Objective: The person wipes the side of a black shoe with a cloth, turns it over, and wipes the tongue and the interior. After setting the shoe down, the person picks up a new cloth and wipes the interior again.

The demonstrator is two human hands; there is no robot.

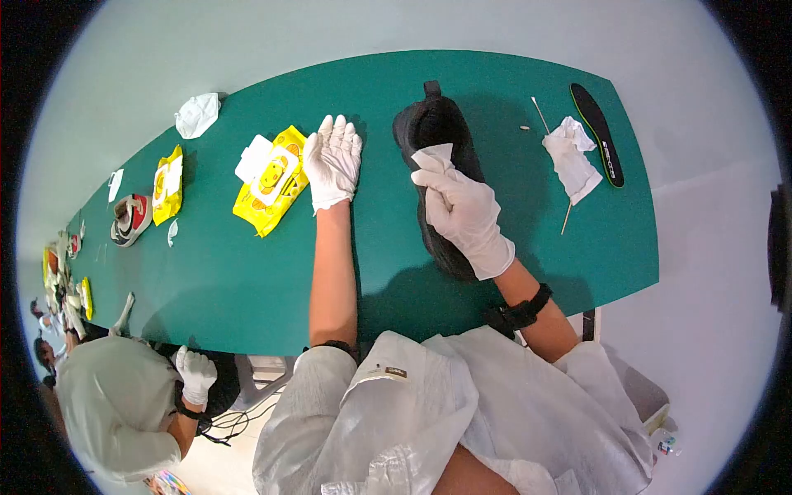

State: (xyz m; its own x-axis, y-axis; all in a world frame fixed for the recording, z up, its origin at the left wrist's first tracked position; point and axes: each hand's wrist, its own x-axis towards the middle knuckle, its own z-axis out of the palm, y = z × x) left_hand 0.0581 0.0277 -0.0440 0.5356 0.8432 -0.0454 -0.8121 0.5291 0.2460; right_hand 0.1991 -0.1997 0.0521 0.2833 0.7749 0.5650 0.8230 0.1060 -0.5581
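My left hand [332, 165], in a white glove, rests palm up on the green table with its fingers stretched out, holding nothing. Just to its left lies a yellow pack of wet wipes [258, 210] with its white lid flipped up. My right hand [469, 219], also gloved, is closed on a white wipe [435, 155] at the opening of a black shoe [467, 148]. The shoe sits with its heel loop at the far end, and my hand covers part of its middle.
On the right lie a crumpled wipe [572, 161], a cotton swab [539, 114] and a black insole [598, 136]. Farther left are another wipe pack [167, 186], a red-and-grey shoe [131, 221] and a white crumpled piece [197, 115]. A co-worker [115, 404] sits at lower left.
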